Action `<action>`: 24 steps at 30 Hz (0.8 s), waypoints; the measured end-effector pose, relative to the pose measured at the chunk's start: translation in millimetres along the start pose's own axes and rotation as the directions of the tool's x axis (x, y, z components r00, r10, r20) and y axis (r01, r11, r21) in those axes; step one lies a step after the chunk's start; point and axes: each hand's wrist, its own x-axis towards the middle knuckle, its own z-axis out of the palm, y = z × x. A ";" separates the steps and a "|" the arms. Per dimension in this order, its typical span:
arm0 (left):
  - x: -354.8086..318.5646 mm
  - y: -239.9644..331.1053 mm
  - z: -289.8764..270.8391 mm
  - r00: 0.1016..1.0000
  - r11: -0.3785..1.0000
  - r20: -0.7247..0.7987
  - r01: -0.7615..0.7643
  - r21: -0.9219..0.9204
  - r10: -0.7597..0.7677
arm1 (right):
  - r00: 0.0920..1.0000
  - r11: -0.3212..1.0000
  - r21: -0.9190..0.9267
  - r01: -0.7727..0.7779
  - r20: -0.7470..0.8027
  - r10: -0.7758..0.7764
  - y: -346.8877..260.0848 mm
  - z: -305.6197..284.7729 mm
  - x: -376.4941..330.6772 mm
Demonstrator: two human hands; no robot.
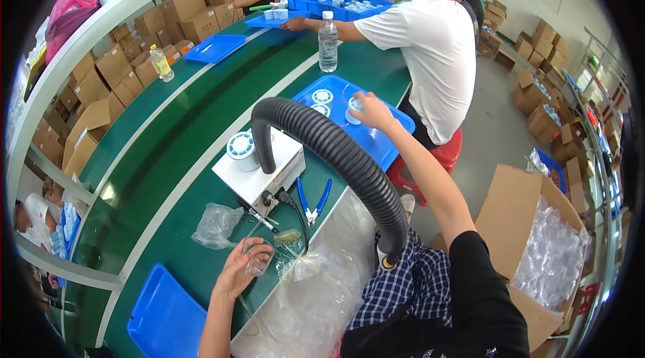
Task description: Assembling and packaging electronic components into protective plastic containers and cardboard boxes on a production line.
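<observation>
My left hand [236, 272] is closed around a clear, thin-walled plastic cup [259, 261] above the near edge of the green bench. My right hand [373, 112], stretched forward, grips a small white and light-blue round part [353, 114] over a blue tray [376, 149]. Two similar parts [322, 96] stand on that tray, to the left of my right hand. Between my hands is a white box-shaped device [269, 180] with a larger round part [240, 148] on top. A ribbed black hose [329, 136] arches over it. Blue-handled side cutters [312, 207] lie beside the device.
A crumpled clear bag [216, 227] lies left of the cables. Another blue tray [164, 317] is at lower left, and a water bottle [328, 42] stands farther along. To my right is an open carton [524, 223] of clear plastic pieces. A person in white [437, 55] sits ahead.
</observation>
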 end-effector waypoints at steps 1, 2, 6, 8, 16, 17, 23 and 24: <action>-1.0 1.0 2.1 1.000 1.000 -0.010 0.001 0.012 -0.001 | 0.989 0.984 0.172 0.039 -0.148 -0.013 1.7 -5.2 -16.2; -1.2 0.5 4.2 1.000 1.000 -0.014 0.005 0.022 -0.005 | 0.939 0.962 0.259 0.089 -0.344 0.006 3.7 -7.5 -40.6; -9.7 -2.6 2.0 1.000 1.000 -0.002 -0.012 -0.019 0.012 | 0.931 0.553 0.823 0.125 -0.290 0.220 -31.7 3.0 -178.7; -11.3 -4.2 -4.0 1.000 1.000 -0.010 -0.013 -0.015 0.012 | 0.905 0.651 0.713 0.259 -0.414 0.094 -56.8 10.1 -250.2; 1.9 1.6 -4.6 0.995 0.996 0.097 -0.044 0.072 0.037 | 0.960 0.665 0.744 0.064 -0.227 0.161 -79.4 25.0 -361.3; 3.1 3.6 -6.2 0.993 0.997 0.113 -0.046 0.068 0.038 | 0.953 0.605 0.796 -0.004 -0.180 0.243 -80.6 27.0 -367.2; -10.5 0.1 -9.5 0.995 0.993 0.080 -0.063 0.098 0.055 | 0.840 -0.422 0.845 -0.328 0.465 0.279 -92.4 18.5 -362.0; -10.6 -2.3 -6.2 0.995 0.985 0.035 -0.095 0.146 0.090 | 0.801 -0.669 0.665 -0.333 0.573 0.171 -92.0 23.7 -358.7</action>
